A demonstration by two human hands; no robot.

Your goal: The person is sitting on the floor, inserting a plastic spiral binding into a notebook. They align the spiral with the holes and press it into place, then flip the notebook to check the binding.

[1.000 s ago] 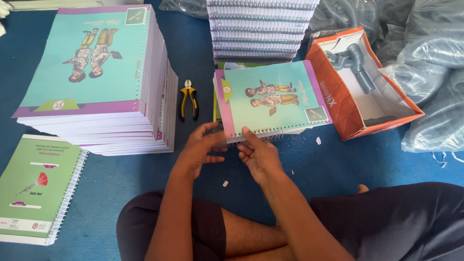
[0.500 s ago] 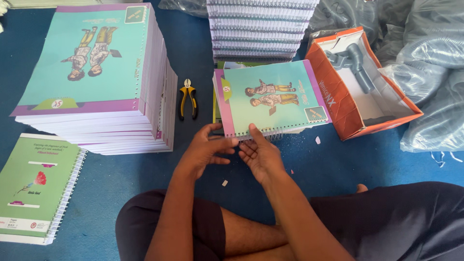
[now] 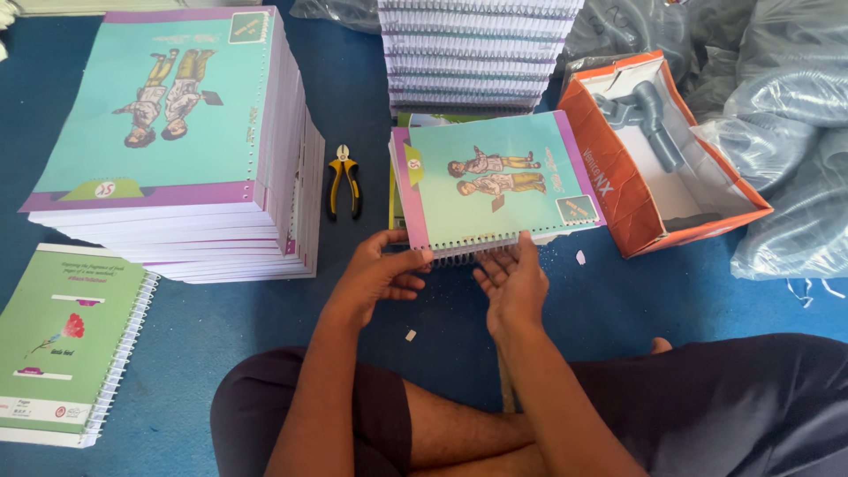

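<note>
Two hands, left hand (image 3: 375, 276) and right hand (image 3: 511, 281), gripping spiral notebook's (image 3: 495, 181) near edge

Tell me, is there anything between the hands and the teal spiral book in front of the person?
Nothing visible. The left hand already grips the teal spiral book at its near corner, and the right hand touches its wire binding.

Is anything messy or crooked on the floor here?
A little. Small white scraps lie scattered on the blue floor near the hands. The big stack of teal books leans unevenly, its lower books sticking out sideways. Nothing looks spilled or broken.
</note>
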